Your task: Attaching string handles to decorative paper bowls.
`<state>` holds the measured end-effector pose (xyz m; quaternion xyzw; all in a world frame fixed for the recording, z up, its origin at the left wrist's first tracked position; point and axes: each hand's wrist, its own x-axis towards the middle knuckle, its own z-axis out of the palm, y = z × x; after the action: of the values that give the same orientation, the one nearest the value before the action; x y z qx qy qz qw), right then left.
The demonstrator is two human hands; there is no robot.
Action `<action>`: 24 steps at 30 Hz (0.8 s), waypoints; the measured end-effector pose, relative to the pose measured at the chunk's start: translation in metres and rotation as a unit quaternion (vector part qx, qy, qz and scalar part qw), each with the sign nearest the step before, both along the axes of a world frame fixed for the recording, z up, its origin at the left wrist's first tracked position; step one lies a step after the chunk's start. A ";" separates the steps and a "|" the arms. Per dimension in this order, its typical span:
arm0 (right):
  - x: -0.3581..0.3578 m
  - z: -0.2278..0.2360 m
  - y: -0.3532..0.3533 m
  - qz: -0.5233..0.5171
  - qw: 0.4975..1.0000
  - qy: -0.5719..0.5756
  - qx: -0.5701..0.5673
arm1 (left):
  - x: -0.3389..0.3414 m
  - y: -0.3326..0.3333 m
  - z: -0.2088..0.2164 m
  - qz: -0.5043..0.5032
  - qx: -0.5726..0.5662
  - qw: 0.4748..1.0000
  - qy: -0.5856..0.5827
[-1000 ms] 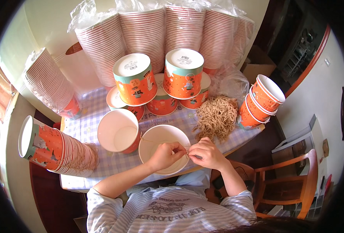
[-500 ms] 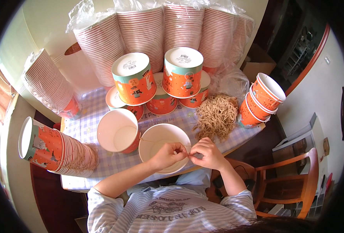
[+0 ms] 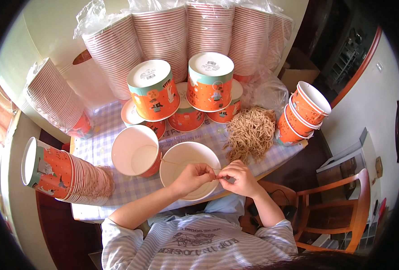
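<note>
A white-lined paper bucket (image 3: pixel 191 151) stands upright at the table's near edge, its mouth facing me. A thin tan twine (image 3: pixel 176 163) runs from the left side of its rim across the mouth to my hands. My left hand (image 3: pixel 194 178) pinches the twine over the bucket's right part. Fingertips nearly touching it, my right hand (image 3: pixel 238 177) also pinches the twine, by the right rim. The exact end between the fingers is too small to make out. A second open bucket (image 3: pixel 137 150) leans just left, and a tangled heap of tan twine (image 3: pixel 250 132) lies beyond my right hand.
Upside-down orange buckets (image 3: pixel 156 99) form a small pyramid behind. Tall plastic-wrapped stacks of buckets (image 3: pixel 160 40) line the back. Nested buckets with twine (image 3: pixel 69 173) lie at the left edge; another nested group (image 3: pixel 298 118) leans at the right. A wooden chair (image 3: pixel 332 207) stands right.
My hands stay pinched on the twine, with only slight finger movement. The whole view has shifted a little; the buckets and twine heap keep their places.
</note>
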<state>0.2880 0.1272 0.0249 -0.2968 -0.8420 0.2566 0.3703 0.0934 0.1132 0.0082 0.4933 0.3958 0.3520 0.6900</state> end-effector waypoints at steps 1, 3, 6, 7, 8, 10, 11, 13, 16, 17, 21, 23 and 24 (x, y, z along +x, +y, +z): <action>0.000 -0.001 0.000 0.002 1.000 -0.005 -0.008 | 0.000 0.000 0.001 0.000 -0.001 1.000 0.000; 0.001 -0.001 0.002 0.006 1.000 -0.004 -0.020 | 0.000 0.000 0.005 -0.006 -0.009 1.000 0.005; 0.001 -0.001 0.002 0.006 0.999 -0.005 -0.036 | -0.001 0.000 0.007 -0.011 -0.006 1.000 0.009; 0.001 -0.001 0.002 0.003 0.999 -0.008 -0.039 | -0.001 0.000 0.006 -0.012 -0.006 1.000 0.009; 0.001 0.000 0.001 0.003 0.999 -0.008 -0.039 | -0.001 -0.001 0.005 -0.013 -0.001 1.000 0.005; -0.001 0.003 0.000 -0.014 0.999 0.000 -0.050 | -0.001 0.000 0.004 -0.015 0.004 1.000 0.001; -0.002 0.003 -0.001 -0.014 0.999 0.000 -0.050 | -0.001 0.000 0.004 -0.015 0.010 1.000 0.001; -0.005 0.002 -0.005 -0.043 0.985 0.055 -0.155 | -0.001 -0.001 0.004 -0.015 0.016 1.000 0.002; -0.004 -0.001 -0.004 -0.036 0.991 0.028 -0.122 | -0.001 -0.002 0.005 -0.003 0.063 0.998 0.007; -0.004 -0.001 -0.004 -0.036 0.991 0.029 -0.122 | -0.002 -0.002 0.003 0.000 0.101 0.994 0.045; -0.005 0.000 -0.003 -0.039 0.996 0.021 -0.079 | 0.000 -0.007 0.018 0.027 0.241 0.948 0.206; -0.008 0.001 -0.004 -0.047 0.997 0.019 -0.058 | 0.003 -0.012 0.019 0.049 0.314 0.915 0.247; -0.009 0.001 -0.005 -0.061 0.998 0.014 -0.017 | 0.005 -0.014 0.018 0.071 0.384 0.875 0.287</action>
<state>0.2786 0.1223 0.0255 -0.3498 -0.8127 0.2518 0.3922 0.0984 0.0996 0.0267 0.7693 0.4439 0.3677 0.2754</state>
